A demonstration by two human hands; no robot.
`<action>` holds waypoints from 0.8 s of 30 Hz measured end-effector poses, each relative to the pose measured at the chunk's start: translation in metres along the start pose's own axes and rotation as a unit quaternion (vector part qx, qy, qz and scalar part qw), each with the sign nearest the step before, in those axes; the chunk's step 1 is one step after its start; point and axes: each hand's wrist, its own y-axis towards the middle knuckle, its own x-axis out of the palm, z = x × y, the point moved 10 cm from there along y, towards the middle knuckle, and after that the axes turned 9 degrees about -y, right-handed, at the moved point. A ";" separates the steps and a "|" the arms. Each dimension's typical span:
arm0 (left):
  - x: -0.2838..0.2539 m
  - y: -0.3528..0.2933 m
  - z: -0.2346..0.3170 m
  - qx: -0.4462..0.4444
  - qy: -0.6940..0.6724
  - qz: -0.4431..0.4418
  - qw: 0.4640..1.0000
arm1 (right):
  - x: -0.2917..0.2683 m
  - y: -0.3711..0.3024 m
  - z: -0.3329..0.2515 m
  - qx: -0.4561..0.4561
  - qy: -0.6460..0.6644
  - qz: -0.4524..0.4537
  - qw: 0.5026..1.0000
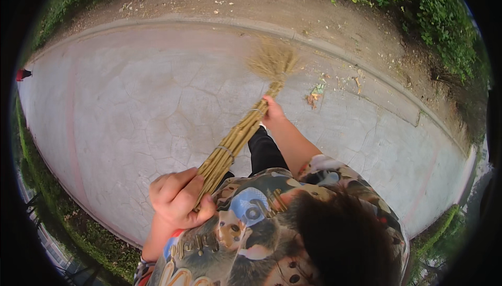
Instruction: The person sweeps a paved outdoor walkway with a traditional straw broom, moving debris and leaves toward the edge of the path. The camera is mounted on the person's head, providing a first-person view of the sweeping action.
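Note:
A broom (230,147) made of bundled thin canes, bound with wire rings, slants across the middle of the head view. My left hand (180,198) is closed round the top end of its handle, close to my body. Further down, my right hand (272,112) grips the handle just above the bristles, its fingers partly hidden behind the canes. The straw-coloured bristles (274,61) fan out over the pavement near the far kerb and look smeared by motion. Right of the bristles lies a small heap of dry leaves (314,96).
Cracked grey pavement (136,98) spreads around me. A curved kerb (334,50) borders a strip of bare soil (209,3) with scattered leaves, backed by green bushes (439,30). A low hedge (78,223) runs along the lower left. A red and black shape (23,75) stands at the far left edge.

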 end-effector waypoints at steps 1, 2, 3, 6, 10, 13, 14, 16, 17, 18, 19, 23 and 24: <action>0.018 0.018 0.002 0.010 -0.033 -0.009 0.999 | -0.039 -0.011 -0.024 -0.021 0.016 0.028 0.999; 0.033 0.035 0.003 0.015 -0.070 0.002 0.997 | -0.072 -0.023 -0.050 -0.048 0.031 0.042 0.997; 0.057 0.048 0.003 0.019 -0.086 -0.025 0.996 | -0.103 -0.034 -0.076 -0.063 0.048 0.068 0.995; 0.111 0.071 -0.001 0.011 -0.136 -0.040 0.990 | -0.164 -0.066 -0.142 -0.123 0.080 0.116 0.982; 0.132 0.063 -0.002 -0.005 -0.155 -0.019 0.988 | -0.194 -0.113 -0.187 -0.212 0.081 0.134 0.965; 0.115 0.028 0.009 -0.031 -0.146 -0.004 0.989 | -0.196 -0.138 -0.166 -0.150 0.122 0.130 0.972; 0.105 0.010 0.018 -0.034 -0.138 0.003 0.990 | -0.193 -0.145 -0.156 -0.132 0.133 0.119 0.975; 0.080 -0.032 0.036 -0.081 -0.102 0.029 0.991 | -0.177 -0.156 -0.128 -0.086 0.130 0.094 0.983; 0.061 -0.057 0.050 -0.095 -0.074 0.057 0.991 | -0.162 -0.160 -0.111 -0.057 0.112 0.061 0.990; 0.043 -0.085 0.064 -0.119 -0.029 0.081 0.989 | -0.149 -0.166 -0.089 -0.026 0.099 0.037 0.994; 0.023 -0.114 0.086 -0.113 -0.024 0.111 0.987 | -0.134 -0.176 -0.068 -0.015 0.088 0.005 0.996; -0.044 -0.239 0.192 -0.124 0.070 0.180 0.973 | -0.084 -0.239 0.038 0.062 -0.018 -0.110 0.992; -0.054 -0.268 0.226 -0.120 0.103 0.190 0.969 | -0.077 -0.256 0.067 0.090 -0.052 -0.122 0.987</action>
